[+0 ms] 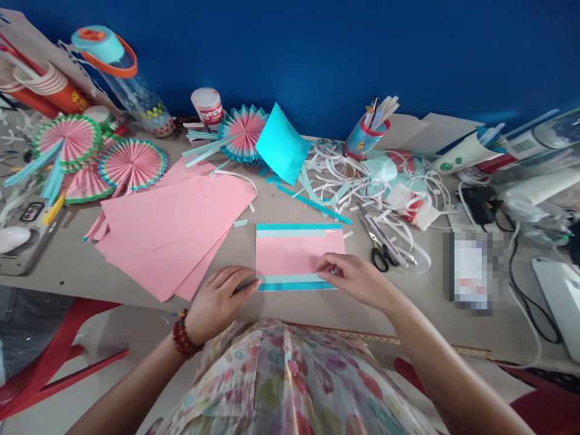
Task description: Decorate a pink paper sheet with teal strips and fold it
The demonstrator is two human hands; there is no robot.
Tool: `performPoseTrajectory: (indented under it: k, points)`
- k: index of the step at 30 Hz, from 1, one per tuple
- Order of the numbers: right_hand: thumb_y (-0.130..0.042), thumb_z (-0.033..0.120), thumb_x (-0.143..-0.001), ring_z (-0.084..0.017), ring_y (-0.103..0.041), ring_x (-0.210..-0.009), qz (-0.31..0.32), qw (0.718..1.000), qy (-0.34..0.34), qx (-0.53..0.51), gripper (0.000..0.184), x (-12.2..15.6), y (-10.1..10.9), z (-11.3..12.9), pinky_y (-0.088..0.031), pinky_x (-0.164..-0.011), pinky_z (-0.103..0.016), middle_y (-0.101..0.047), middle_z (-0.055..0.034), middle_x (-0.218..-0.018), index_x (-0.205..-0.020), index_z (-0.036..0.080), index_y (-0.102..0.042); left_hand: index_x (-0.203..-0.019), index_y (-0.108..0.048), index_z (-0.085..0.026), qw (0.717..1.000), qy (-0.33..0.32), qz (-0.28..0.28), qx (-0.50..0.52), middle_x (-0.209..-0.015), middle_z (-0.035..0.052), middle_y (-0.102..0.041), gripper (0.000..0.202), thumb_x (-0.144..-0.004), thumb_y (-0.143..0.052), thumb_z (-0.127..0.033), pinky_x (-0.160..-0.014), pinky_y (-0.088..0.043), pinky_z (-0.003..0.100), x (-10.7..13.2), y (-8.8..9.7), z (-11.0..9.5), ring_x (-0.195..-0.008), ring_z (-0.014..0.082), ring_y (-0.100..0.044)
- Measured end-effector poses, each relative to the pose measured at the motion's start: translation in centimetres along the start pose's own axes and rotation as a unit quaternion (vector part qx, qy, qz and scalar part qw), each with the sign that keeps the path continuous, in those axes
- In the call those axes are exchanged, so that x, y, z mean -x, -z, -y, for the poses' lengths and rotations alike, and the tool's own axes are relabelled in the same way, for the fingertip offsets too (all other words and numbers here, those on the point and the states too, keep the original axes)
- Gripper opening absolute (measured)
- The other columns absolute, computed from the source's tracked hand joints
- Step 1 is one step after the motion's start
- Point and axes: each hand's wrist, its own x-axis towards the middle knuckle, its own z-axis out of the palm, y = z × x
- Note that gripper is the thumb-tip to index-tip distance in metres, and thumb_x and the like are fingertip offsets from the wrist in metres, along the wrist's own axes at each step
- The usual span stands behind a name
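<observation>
A pink paper sheet (290, 255) lies flat before me, with blue and pale strips along its far and near long edges. My left hand (225, 297) rests at its left end, fingers stretched out and fingertips touching the near left corner. Over the near right part of the sheet, my right hand (351, 275) has its fingers curled in towards the thumb, by the pale strip. Whatever its fingertips may hold is hidden. Black-handled scissors (379, 257) lie right of the sheet, beside a grey cutter-like tool (385, 237).
A pink paper stack (167, 232) lies left. Behind it are folded paper fans (132, 163) and a bottle (136, 90). Paper scraps (326, 175), a bright blue sheet (283, 145) and a pen cup (366, 138) stand or lie at the back. A cable (528, 302) runs along the right.
</observation>
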Motion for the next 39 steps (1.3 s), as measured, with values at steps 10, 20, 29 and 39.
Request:
performPoseTrajectory:
  k: [10, 20, 29, 39]
  points:
    - [-0.05, 0.029, -0.09, -0.014, -0.059, -0.071, -0.043, 0.998, 0.022, 0.039, 0.012, 0.6, -1.3, -0.4, -0.038, -0.063, -0.024, -0.069, 0.0004, -0.084, -0.087, 0.024, -0.061, -0.126, -0.062, -0.025, 1.0, 0.004, 0.006, 0.01, -0.123, 0.0077, -0.062, 0.038, -0.094, -0.048, -0.012, -0.102, -0.047, 0.043, 0.3, -0.1, 0.2, -0.116, 0.0237, -0.055]
    - [-0.049, 0.026, -0.091, -0.015, -0.061, -0.073, -0.063, 0.996, 0.032, 0.055, 0.011, 0.9, -1.8, -0.7, -0.039, -0.065, -0.025, -0.069, -0.0012, -0.087, -0.088, 0.023, -0.059, -0.128, -0.061, -0.026, 1.0, 0.004, 0.015, 0.01, -0.126, 0.0077, -0.061, 0.04, -0.094, -0.047, -0.012, -0.103, -0.046, 0.044, 0.5, -0.3, 0.4, -0.118, 0.0248, -0.054]
    - [-0.047, 0.023, -0.093, -0.016, -0.061, -0.077, -0.065, 0.993, 0.045, 0.082, 0.01, 0.9, -2.2, -0.8, -0.038, -0.068, -0.026, -0.069, -0.0021, -0.091, -0.09, 0.023, -0.057, -0.127, -0.062, -0.027, 1.0, 0.005, 0.011, 0.012, -0.124, 0.0076, -0.062, 0.038, -0.094, -0.047, -0.013, -0.102, -0.047, 0.043, 0.4, -0.2, 0.3, -0.117, 0.0245, -0.055]
    - [-0.046, 0.021, -0.095, -0.017, -0.061, -0.082, -0.067, 0.991, 0.044, 0.108, 0.01, 1.1, -2.7, -0.9, -0.04, -0.073, -0.028, -0.067, -0.0029, -0.093, -0.093, 0.022, -0.056, -0.13, -0.06, -0.026, 1.0, 0.004, 0.022, 0.007, -0.126, 0.0078, -0.06, 0.041, -0.094, -0.047, -0.012, -0.103, -0.045, 0.043, 0.5, -0.3, 0.4, -0.118, 0.0245, -0.053]
